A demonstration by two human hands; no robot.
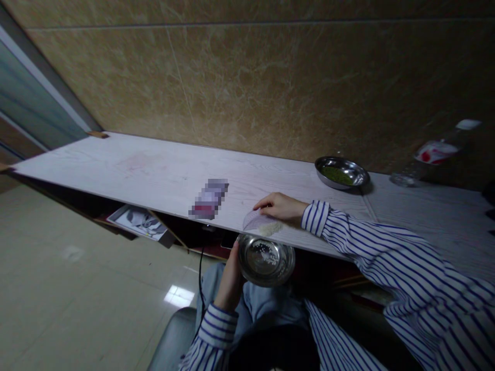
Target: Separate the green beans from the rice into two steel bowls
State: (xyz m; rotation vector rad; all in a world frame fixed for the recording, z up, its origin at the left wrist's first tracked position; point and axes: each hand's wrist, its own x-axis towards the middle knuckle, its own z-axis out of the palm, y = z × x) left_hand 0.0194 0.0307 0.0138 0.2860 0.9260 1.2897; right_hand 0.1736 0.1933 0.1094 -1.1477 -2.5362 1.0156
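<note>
My left hand (231, 275) grips a shiny metal bowl (266, 280) by its left side, just below the front edge of the table. White grains that look like rice lie scattered inside the bowl. On the table edge above it is a small heap of the same white grains (271, 228). My right hand (281, 207) is closed on a thin, pale purple, see-through piece (252, 221), which rests beside the heap on its left. What exactly this piece is, I cannot make out.
A second metal bowl (328, 181) with small green beans (337, 175) stands towards the wall. Right of it is a clear plastic bottle (435, 153). A blurred-out flat item (211, 198) lies left of my right hand. Beneath the white tabletop (154, 172), an open drawer (166, 238) juts out.
</note>
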